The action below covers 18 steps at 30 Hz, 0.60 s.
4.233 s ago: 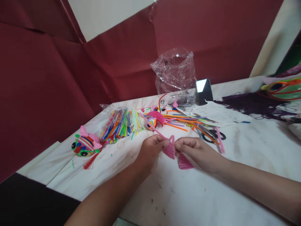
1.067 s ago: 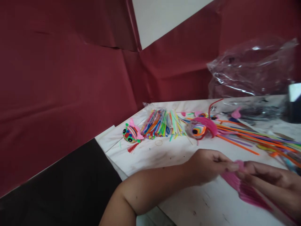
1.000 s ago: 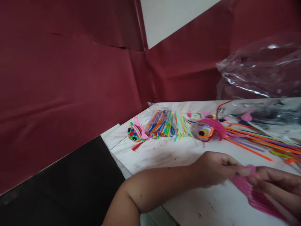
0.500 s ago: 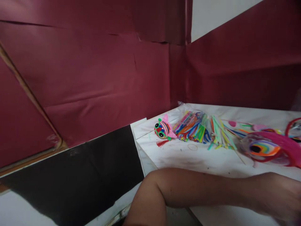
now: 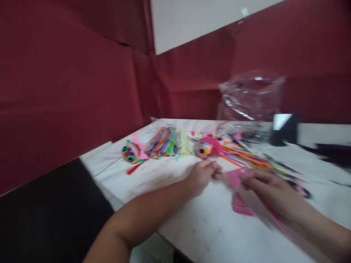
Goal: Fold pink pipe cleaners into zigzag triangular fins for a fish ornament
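Over the white table my left hand (image 5: 203, 176) is closed, its fingertips pinched together. Whatever lies between them is too blurred to make out. To its right, my right hand (image 5: 270, 188) grips a pink sheet (image 5: 236, 178), soft-looking like felt or foam, with a pale strip (image 5: 255, 204) trailing below the fingers. Under that hand a ridged pink piece (image 5: 241, 205) shows; whether it joins the held sheet I cannot tell. Just beyond my left hand lies a pink item with a rainbow-ringed eye (image 5: 206, 149).
Farther left sit a colourful big-eyed toy (image 5: 132, 152) and a bundle of coloured pipe cleaners (image 5: 164, 140). More long strands (image 5: 246, 155) spread to the right. Behind them stand a clear plastic bag (image 5: 252, 96) and a dark object (image 5: 284, 129). Maroon-covered walls (image 5: 192, 80) border the white table (image 5: 197, 230).
The view has swung right, bringing in my right hand with the pink sheet, the plastic bag and the dark object. My left hand now shows whole, nearer the centre.
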Each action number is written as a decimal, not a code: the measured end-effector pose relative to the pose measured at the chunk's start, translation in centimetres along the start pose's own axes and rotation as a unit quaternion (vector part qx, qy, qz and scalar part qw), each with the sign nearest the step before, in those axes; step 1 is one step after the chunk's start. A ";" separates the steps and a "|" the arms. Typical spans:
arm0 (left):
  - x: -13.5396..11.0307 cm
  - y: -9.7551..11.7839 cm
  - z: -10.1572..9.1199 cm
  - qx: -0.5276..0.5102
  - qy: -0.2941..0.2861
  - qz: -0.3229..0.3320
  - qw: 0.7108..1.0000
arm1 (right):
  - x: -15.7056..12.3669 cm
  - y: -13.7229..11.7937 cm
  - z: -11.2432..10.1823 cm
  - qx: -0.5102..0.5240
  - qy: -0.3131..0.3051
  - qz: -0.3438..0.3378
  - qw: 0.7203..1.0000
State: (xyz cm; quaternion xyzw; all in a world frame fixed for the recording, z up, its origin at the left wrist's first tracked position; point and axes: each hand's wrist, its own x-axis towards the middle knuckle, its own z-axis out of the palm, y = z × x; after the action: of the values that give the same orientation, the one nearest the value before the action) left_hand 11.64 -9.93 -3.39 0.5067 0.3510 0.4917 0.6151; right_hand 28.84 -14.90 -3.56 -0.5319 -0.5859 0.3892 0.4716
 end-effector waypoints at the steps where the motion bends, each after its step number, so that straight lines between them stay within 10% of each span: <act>1: 0.1 0.2 -0.2 0.005 -0.006 0.005 1.000 | 0.4 -0.8 0.0 0.048 -0.021 0.017 0.998; 8: -0.4 0.1 0.1 0.054 -0.101 -0.007 0.993 | 1.5 -1.0 0.5 0.176 -0.021 0.015 0.984; 18: -1.4 0.1 0.7 0.145 -0.045 0.029 0.988 | 1.0 -0.9 1.1 0.191 -0.047 0.004 0.981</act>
State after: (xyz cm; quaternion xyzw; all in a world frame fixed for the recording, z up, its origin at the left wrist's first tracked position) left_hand 11.86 -11.44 -3.21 0.6223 0.3757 0.4297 0.5357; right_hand 27.56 -13.97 -2.81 -0.4155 -0.5206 0.5199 0.5348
